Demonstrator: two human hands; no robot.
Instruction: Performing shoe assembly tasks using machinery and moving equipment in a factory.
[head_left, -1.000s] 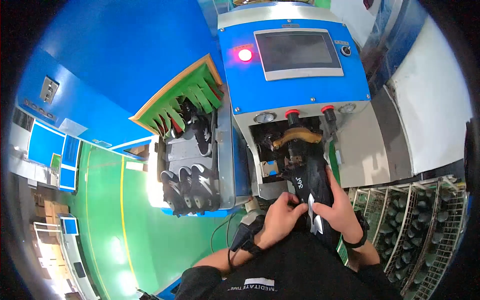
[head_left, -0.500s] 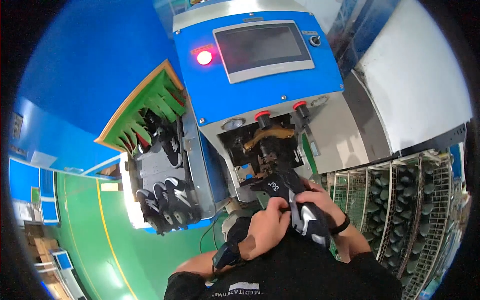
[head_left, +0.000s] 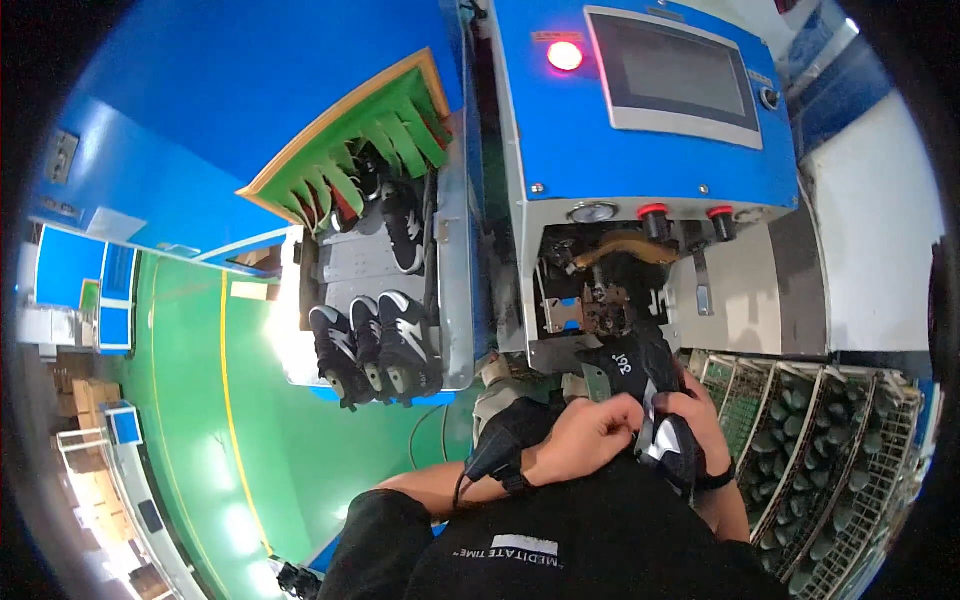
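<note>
A black sneaker [head_left: 672, 436] with white and grey patches reaches from the machine's opening [head_left: 592, 312] toward my body. Its tongue [head_left: 625, 366], with pale print, leans out to the left. My right hand [head_left: 700, 420] grips the shoe from its right side, thumb across the top. On the other side, my left hand [head_left: 592, 437] has its fingers curled closed against the shoe's edge. What those fingers pinch, if anything, is hidden. The shoe's far end disappears among dark machine parts.
Above the opening is a blue control box [head_left: 640, 150] with a screen and a lit red lamp [head_left: 565, 56]. To the left, a conveyor [head_left: 345, 262] carries several sneakers [head_left: 378, 345] below a green strip curtain [head_left: 385, 145]. Wire racks [head_left: 790, 430] of dark shoe-shaped pieces stand at right.
My view has swung left, so the machine and shoe appear farther right. My left hand's fingers have curled tighter and turned beside the shoe. My right hand still holds it.
</note>
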